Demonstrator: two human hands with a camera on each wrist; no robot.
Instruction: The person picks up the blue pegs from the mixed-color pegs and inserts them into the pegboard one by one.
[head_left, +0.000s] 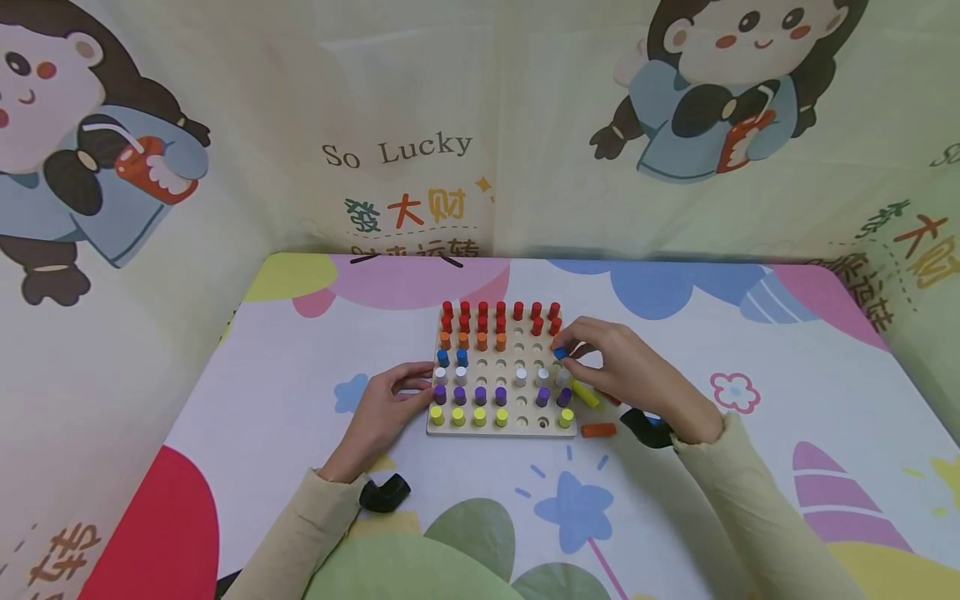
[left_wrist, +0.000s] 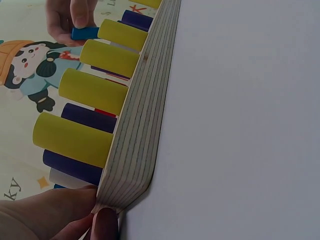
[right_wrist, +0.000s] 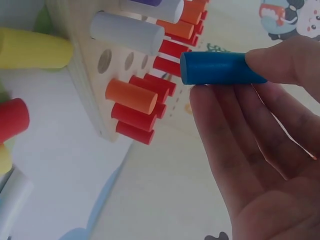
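A wooden pegboard [head_left: 521, 432] lies on the table with rows of red, orange, blue, white, purple and yellow pegs standing in its holes. My right hand [head_left: 618, 367] pinches a blue peg [right_wrist: 220, 68] between thumb and fingers above the board's right side. In the right wrist view the peg is apart from the board, near an orange peg [right_wrist: 131, 96] and bare holes. At the board's left edge, my left hand [head_left: 390, 412] grips the wood. Its thumb and a finger close on the near corner [left_wrist: 112, 197] in the left wrist view.
Loose pegs lie right of the board: a yellow peg [head_left: 585, 394], an orange peg [head_left: 598, 430] and, partly under the right hand, a red peg [head_left: 612, 400]. A patterned cloth [head_left: 285, 367] covers the table. Printed curtains [head_left: 420, 83] hang behind.
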